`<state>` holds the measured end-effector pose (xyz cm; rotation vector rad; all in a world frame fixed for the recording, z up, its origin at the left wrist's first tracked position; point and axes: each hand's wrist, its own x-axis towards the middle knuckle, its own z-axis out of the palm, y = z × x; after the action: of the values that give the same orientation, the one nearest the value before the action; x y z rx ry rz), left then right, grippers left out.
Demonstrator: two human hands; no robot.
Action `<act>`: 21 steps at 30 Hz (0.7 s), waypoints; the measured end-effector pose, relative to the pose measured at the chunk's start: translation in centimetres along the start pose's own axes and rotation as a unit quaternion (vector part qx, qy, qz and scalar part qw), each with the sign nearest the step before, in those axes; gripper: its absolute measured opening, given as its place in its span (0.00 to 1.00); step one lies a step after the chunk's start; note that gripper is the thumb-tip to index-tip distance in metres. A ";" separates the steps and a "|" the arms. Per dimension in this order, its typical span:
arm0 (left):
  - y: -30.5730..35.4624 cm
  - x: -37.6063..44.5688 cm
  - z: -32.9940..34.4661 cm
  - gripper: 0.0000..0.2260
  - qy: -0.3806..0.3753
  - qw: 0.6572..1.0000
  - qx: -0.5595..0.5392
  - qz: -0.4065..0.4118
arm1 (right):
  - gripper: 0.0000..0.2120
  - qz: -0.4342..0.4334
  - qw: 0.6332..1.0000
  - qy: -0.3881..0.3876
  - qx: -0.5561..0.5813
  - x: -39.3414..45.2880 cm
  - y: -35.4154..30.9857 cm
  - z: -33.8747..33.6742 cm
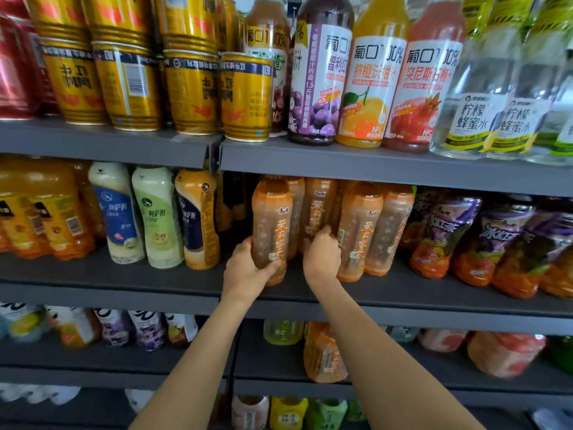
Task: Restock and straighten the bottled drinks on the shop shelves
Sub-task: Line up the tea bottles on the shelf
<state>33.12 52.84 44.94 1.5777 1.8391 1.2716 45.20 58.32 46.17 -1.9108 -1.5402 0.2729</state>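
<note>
On the middle shelf stands a group of orange-labelled tea bottles. My left hand grips the lower part of the front-left tea bottle, thumb across its front. My right hand reaches just to its right, fingers curled round the base of a second tea bottle set further back. Two more tea bottles stand upright to the right of that hand.
Milk-tea bottles stand left of the tea on the same shelf, purple-labelled iced tea bottles to the right. Gold cans and juice bottles fill the shelf above. More drinks, including an orange tea bottle, sit on the lower shelves.
</note>
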 end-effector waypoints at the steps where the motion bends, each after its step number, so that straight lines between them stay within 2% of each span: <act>1: -0.1 0.1 0.0 0.29 0.001 1.000 -0.002 0.001 | 0.15 0.009 1.000 0.007 0.005 0.3 -0.2 0.2; 8: -0.4 0.5 0.2 0.29 -0.002 1.000 -0.007 0.007 | 0.18 0.032 0.999 0.017 0.029 0.7 -0.7 0.9; 11: -0.4 0.5 0.4 0.29 0.001 1.000 -0.008 0.005 | 0.15 0.031 0.999 0.000 0.032 0.4 -0.8 0.0; 14: -0.2 0.3 0.6 0.29 0.008 1.000 -0.008 0.006 | 0.11 -0.056 0.997 0.031 0.035 -1.3 -0.1 -2.0; 16: -0.1 0.4 0.7 0.29 0.012 1.000 -0.010 0.002 | 0.11 -0.137 0.981 0.130 0.033 -2.3 1.1 -3.6; 17: -0.1 0.3 0.7 0.29 0.011 1.000 -0.012 -0.001 | 0.14 -0.149 0.971 0.184 0.033 -2.5 1.8 -4.4; 19: 0.0 0.4 0.8 0.28 0.011 1.000 -0.015 -0.001 | 0.23 -0.101 0.965 0.239 0.045 -2.2 3.0 -5.6; 21: 0.2 0.3 1.0 0.27 0.008 1.000 -0.014 0.000 | 0.31 -0.028 0.980 0.188 0.055 -1.6 3.9 -6.0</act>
<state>33.86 53.50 44.67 1.5575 1.8226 1.3079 51.08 54.35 47.99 -1.7124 -1.2948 -0.0287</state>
